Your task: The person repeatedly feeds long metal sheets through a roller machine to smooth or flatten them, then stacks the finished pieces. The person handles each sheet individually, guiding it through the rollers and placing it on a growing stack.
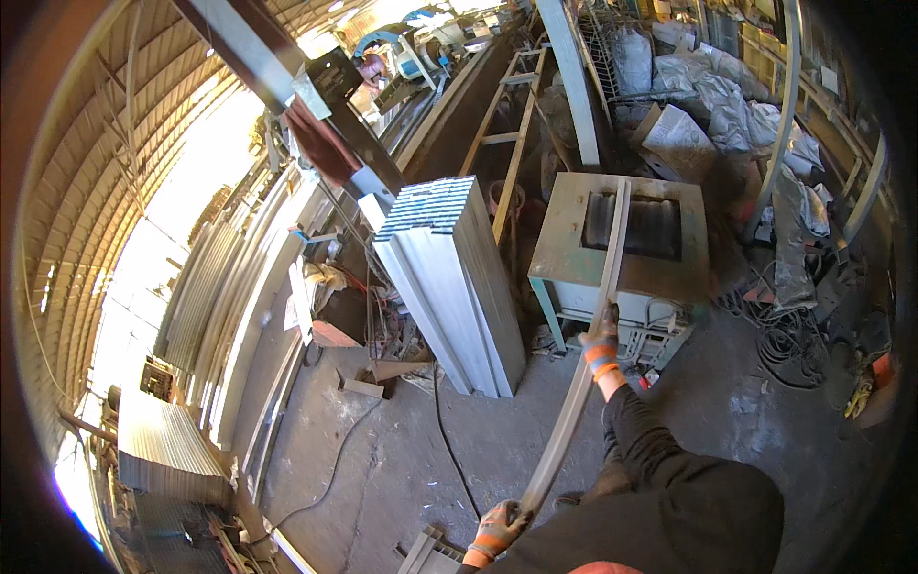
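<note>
Head view: a long grey metal strip (571, 411) runs from low in front of me up and away, its far end over the top of a pale green box-shaped machine (564, 230). My gloved left hand (499, 528) is closed around the near end, while my right hand (601, 346) grips it partway along, just short of the machine. I judge that spreading my hands this way steadies the length, one guiding the tail and the other bearing weight near the middle. The strip crosses a dark opening (655, 230) in the machine's top; whether it rests there or hangs just above, I cannot tell. To the left, a tight bundle of metal profiles (435, 277) stands on end, probably to take up little room. Farther left, longer metal lengths (210, 306) lie side by side, likely being awkward upright. Coiled cables (789, 349) sit at right, seemingly out from underfoot.
</note>
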Tool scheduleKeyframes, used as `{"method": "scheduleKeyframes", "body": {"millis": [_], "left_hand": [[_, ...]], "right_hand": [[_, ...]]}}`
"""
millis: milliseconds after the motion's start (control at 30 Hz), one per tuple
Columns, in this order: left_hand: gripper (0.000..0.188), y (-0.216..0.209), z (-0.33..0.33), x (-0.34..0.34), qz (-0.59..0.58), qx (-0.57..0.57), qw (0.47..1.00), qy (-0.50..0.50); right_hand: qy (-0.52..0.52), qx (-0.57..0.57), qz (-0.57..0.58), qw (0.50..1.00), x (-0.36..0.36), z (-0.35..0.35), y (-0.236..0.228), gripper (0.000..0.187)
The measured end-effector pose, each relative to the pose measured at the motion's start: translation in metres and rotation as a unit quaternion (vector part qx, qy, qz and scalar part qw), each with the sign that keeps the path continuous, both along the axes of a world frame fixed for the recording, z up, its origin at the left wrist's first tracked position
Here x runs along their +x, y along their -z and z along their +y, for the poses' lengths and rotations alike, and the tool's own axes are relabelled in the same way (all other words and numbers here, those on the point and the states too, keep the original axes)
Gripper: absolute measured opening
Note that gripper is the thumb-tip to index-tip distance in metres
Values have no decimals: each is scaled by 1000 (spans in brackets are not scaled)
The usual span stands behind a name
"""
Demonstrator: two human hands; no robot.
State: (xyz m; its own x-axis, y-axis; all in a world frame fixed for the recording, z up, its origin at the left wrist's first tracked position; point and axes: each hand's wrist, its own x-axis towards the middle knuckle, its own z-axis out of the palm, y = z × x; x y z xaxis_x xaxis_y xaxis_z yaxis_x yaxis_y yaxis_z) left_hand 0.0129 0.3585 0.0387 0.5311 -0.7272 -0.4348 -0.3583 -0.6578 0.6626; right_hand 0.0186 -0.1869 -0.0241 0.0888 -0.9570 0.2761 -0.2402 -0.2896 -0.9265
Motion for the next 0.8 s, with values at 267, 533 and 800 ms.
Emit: {"method": "scheduleKeyframes", "body": {"millis": [267, 533, 800], "left_hand": [[72, 8, -210, 58, 258, 121, 958, -17], [64, 11, -475, 79, -51, -22, 992, 111], [63, 54, -548, 103, 4, -48, 997, 63]], "right_hand": [[-109, 184, -172, 962, -19, -191, 18, 97], [-119, -149, 472, 861, 39, -400, -25, 77], [-24, -162, 478, 863, 63, -467, -6, 77]]}}
